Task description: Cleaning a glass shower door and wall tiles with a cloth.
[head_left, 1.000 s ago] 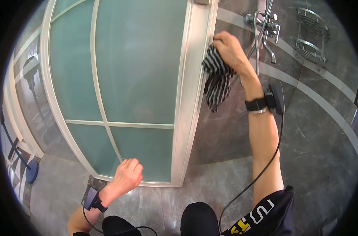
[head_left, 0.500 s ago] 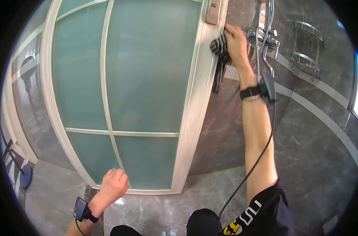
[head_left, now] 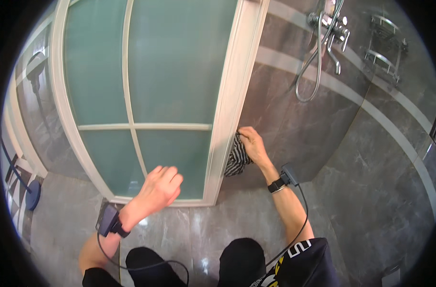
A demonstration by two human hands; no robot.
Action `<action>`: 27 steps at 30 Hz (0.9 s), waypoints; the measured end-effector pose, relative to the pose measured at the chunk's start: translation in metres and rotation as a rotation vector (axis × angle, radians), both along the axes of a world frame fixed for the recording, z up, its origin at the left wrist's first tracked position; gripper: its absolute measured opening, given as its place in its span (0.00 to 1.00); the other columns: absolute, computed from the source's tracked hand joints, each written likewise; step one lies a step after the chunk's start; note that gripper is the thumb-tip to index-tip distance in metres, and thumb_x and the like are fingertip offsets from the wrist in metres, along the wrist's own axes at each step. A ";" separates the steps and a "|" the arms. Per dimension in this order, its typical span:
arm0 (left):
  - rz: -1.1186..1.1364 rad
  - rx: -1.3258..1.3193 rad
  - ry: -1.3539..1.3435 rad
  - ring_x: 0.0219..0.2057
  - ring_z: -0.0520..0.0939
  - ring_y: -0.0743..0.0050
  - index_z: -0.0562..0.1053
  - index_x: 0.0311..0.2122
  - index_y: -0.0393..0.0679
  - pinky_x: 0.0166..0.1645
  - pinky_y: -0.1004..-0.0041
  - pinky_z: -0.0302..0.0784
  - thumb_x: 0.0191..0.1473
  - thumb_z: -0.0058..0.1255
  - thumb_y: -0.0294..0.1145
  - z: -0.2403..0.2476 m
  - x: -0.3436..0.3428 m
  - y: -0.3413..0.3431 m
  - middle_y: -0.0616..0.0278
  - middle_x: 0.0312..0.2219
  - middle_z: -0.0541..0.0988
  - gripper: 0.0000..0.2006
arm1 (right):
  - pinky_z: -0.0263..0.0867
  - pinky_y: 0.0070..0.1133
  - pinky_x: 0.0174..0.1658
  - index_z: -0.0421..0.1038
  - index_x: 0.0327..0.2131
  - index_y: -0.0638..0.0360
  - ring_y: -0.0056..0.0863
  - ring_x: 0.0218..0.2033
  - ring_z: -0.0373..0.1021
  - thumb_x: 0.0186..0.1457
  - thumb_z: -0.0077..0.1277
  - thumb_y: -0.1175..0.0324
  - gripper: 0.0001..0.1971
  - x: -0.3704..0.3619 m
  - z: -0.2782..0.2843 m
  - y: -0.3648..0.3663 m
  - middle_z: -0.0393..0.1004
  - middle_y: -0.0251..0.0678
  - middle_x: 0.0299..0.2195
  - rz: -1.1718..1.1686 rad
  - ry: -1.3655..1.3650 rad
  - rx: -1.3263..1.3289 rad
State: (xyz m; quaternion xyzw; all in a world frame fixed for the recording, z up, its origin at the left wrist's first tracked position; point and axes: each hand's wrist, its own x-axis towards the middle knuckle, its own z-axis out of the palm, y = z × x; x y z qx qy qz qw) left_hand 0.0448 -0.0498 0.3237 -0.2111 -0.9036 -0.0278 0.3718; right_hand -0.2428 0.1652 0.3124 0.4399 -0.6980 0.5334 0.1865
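Observation:
My right hand grips a black-and-white striped cloth and holds it against the edge of the white door frame, low down on the right side. The cloth hangs bunched below my fingers and partly goes behind the frame's edge. My left hand hovers in front of the lower frosted glass panel, its fingers curled in. Nothing shows in it, though its palm side is hidden. Both wrists wear black straps with small dark devices and cables.
A chrome shower mixer with a looped hose is on the grey tiled wall at right. Beyond it hangs a two-tier corner rack. A blue round-based object stands at far left. Grey tiles cover the floor.
My right hand has moved down along the door's edge with the cloth, from near the handle to the lower frame. My left hand has risen and shifted right. The view has tilted downward.

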 end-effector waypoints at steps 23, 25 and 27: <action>-0.162 0.687 -0.309 0.30 0.75 0.50 0.61 0.47 0.33 0.34 0.61 0.70 0.51 0.54 0.33 -0.007 -0.064 0.068 0.48 0.36 0.67 0.22 | 0.71 0.21 0.43 0.66 0.47 0.68 0.25 0.38 0.73 0.57 0.46 0.67 0.17 0.106 -0.002 0.019 0.75 0.38 0.39 0.691 -0.910 -0.346; -0.148 0.720 -0.304 0.31 0.75 0.51 0.61 0.47 0.33 0.35 0.61 0.70 0.51 0.54 0.34 -0.007 -0.064 0.071 0.48 0.37 0.67 0.23 | 0.70 0.21 0.44 0.65 0.47 0.68 0.25 0.38 0.73 0.58 0.45 0.66 0.17 0.108 -0.002 0.017 0.74 0.39 0.40 0.693 -0.935 -0.335; -0.141 0.751 -0.299 0.33 0.75 0.51 0.61 0.48 0.33 0.36 0.61 0.71 0.50 0.55 0.35 -0.006 -0.066 0.075 0.48 0.37 0.67 0.24 | 0.70 0.21 0.45 0.64 0.48 0.68 0.25 0.39 0.73 0.59 0.43 0.66 0.17 0.106 -0.005 0.016 0.74 0.39 0.41 0.693 -0.970 -0.351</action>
